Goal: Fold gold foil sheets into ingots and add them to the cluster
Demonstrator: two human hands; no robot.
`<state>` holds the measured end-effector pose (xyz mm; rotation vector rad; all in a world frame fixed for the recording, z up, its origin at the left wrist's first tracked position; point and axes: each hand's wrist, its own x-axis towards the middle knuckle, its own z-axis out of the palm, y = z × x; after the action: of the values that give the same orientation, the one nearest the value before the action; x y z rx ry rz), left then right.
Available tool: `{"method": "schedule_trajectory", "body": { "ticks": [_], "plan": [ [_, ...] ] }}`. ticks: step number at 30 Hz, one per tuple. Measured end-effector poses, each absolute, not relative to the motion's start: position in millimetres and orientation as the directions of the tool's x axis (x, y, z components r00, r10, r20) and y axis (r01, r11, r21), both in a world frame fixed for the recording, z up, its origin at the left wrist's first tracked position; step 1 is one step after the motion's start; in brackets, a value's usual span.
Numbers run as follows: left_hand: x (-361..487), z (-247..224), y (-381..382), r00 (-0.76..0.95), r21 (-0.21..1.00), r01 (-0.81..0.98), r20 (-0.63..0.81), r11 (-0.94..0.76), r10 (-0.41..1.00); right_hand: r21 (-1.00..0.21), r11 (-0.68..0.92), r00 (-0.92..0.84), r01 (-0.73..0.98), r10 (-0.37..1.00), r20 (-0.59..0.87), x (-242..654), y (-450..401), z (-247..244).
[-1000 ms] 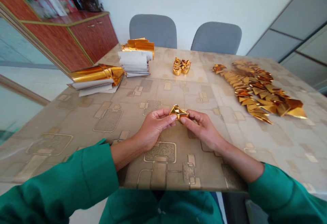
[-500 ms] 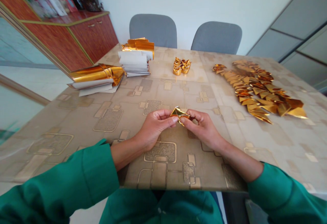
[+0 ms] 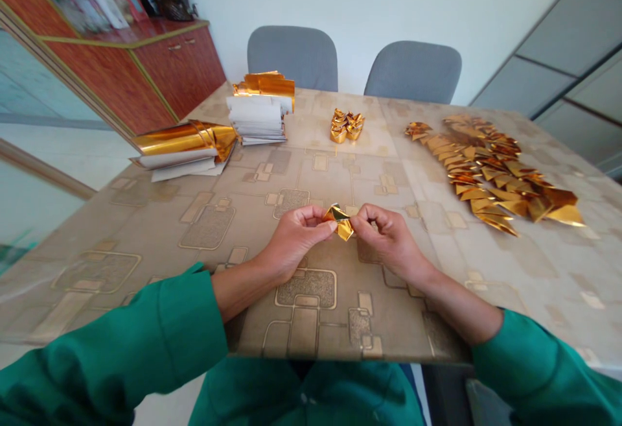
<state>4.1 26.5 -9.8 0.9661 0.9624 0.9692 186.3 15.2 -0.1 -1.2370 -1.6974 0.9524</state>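
Observation:
A small piece of folded gold foil paper [image 3: 343,225] is between my two hands, just above the near part of the table. My left hand [image 3: 304,235] pinches its left end between thumb and fingers. On the other side, my right hand [image 3: 386,235] has its thumb and forefinger pinched on the right edge of the same piece. The lower flap of the paper stands out toward me, while its two ends are partly hidden by the fingertips.
The patterned table cover [image 3: 253,231] lies beneath everything. At the back left are two stacks of gold-and-white paper [image 3: 257,111]. Folded gold pieces [image 3: 346,126] sit at the back middle, and rows of folded gold paper [image 3: 490,173] spread at the right. Grey chairs [image 3: 291,56] stand behind.
My right thumb has drawn back from the paper's middle to its right edge. The lower flap now shows wider and more spread. My left hand keeps its pinch.

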Motion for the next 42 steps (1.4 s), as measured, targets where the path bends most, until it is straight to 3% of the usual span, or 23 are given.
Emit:
{"method": "schedule_trajectory", "body": {
  "ticks": [8, 13, 21, 31, 42],
  "plan": [
    [3, -5, 25, 0.293, 0.949, -0.184, -0.195, 0.255, 0.936, -0.926, 0.185, -0.298, 0.329, 0.951, 0.085, 188, 12, 5],
    [3, -1, 24, 0.333, 0.965, -0.119, -0.184, 0.235, 0.925, -0.925, 0.214, -0.332, 0.314, 0.938, 0.104, 187, 12, 1],
    [2, -8, 26, 0.340, 0.890, -0.307, -0.227, 0.336, 0.912, -0.966, 0.139, -0.321, 0.220, 0.945, 0.063, 189, 17, -3],
    [-1, -5, 27, 0.290, 0.947, -0.244, -0.136, 0.211, 0.947, -0.957, 0.145, -0.342, 0.252, 0.938, 0.052, 187, 12, 2],
    [1, -6, 24, 0.305, 0.885, -0.344, -0.210, 0.313, 0.929, -0.975, 0.058, -0.296, 0.214, 0.955, -0.008, 189, 16, 6]
  ]
}}
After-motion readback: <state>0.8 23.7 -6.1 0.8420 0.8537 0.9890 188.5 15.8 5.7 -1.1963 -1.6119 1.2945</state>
